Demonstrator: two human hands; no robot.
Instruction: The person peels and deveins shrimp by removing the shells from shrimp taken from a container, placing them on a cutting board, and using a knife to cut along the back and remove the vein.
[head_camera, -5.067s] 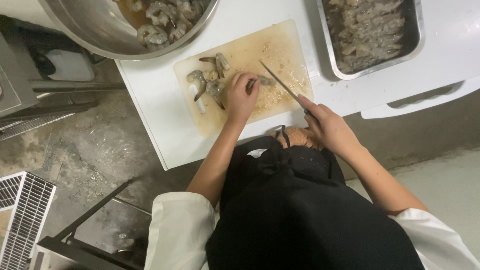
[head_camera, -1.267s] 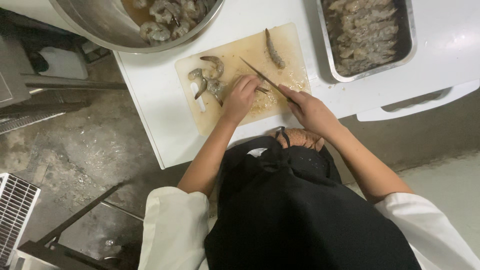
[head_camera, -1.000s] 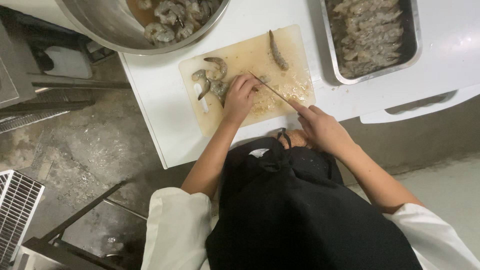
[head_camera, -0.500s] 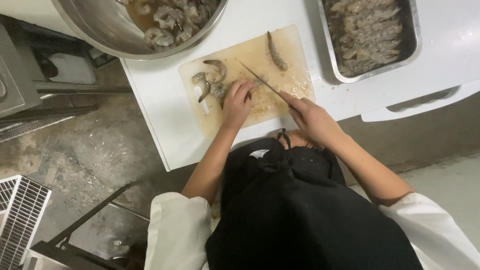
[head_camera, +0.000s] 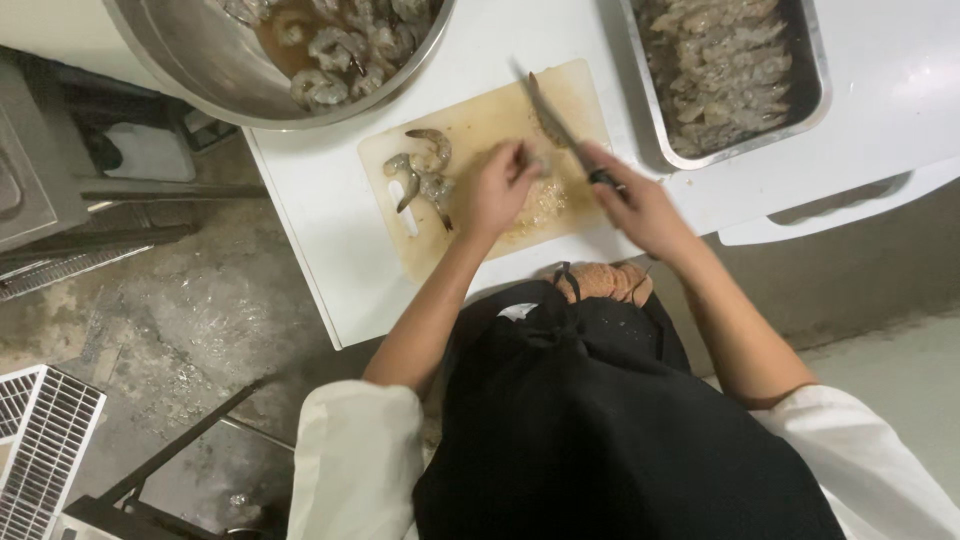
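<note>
A white surface (head_camera: 330, 250) carries everything here. At its far left sits a large round steel bowl (head_camera: 200, 70) holding raw shrimp in brownish liquid; at the far right, a rectangular steel tray (head_camera: 815, 90) is filled with pale shrimp lying in rows. Between them lies a stained, pale cutting board (head_camera: 450, 250), just in front of the person's black apron.

The step in hand looks like prepping shrimp one at a time on the board. A small cluster of grey shrimp (head_camera: 420, 170) lies on the board's left half, just left of the left hand. A single shrimp (head_camera: 545, 120) lies near the board's far right edge, with the blade crossing beside it.

The right hand (head_camera: 640, 205) is closed around the dark handle of a knife (head_camera: 550, 115), the blade angled up and away towards the far edge of the board. The left hand (head_camera: 500, 185) rests on the board with its fingers curled together; they seem to pinch something small, but what it is cannot be told.

By my judgement, the next move calls for pinning one shrimp steady under the left fingertips, then bringing the blade down with the fingers tucked clear of the edge.
</note>
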